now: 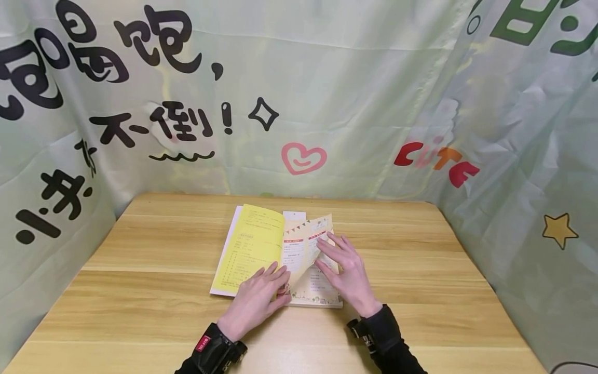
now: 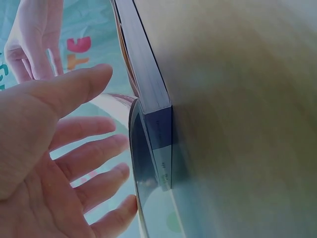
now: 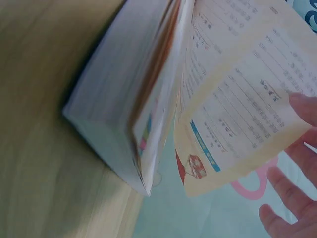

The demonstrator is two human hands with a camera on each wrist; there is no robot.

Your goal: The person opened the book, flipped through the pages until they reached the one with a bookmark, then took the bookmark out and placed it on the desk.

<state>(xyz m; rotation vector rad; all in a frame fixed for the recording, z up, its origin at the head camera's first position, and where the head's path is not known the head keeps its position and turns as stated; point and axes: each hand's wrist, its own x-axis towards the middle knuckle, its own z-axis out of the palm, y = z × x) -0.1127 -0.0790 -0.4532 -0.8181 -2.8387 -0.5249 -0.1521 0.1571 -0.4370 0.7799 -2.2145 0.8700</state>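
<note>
A thick paperback book (image 1: pixel 310 297) lies open on the wooden table. Its left side shows a yellow page (image 1: pixel 249 244) with printed text. From the right side rises a cream printed page (image 1: pixel 299 254), also seen from its back as a lifted page (image 3: pixel 233 109) in the right wrist view. My right hand (image 1: pixel 345 272) pinches this page near its outer edge, thumb on one face and fingers on the other. My left hand (image 1: pixel 259 296) rests near the spine at the book's lower edge, its fingers (image 2: pixel 94 148) spread and fairly straight.
A light tab of paper (image 1: pixel 294 215) sticks out above the book's top edge. Around the wooden table (image 1: pixel 411 259) hangs a pale printed curtain (image 1: pixel 355 104) with black lettering, a pink heart and a star. Both wrists wear black straps.
</note>
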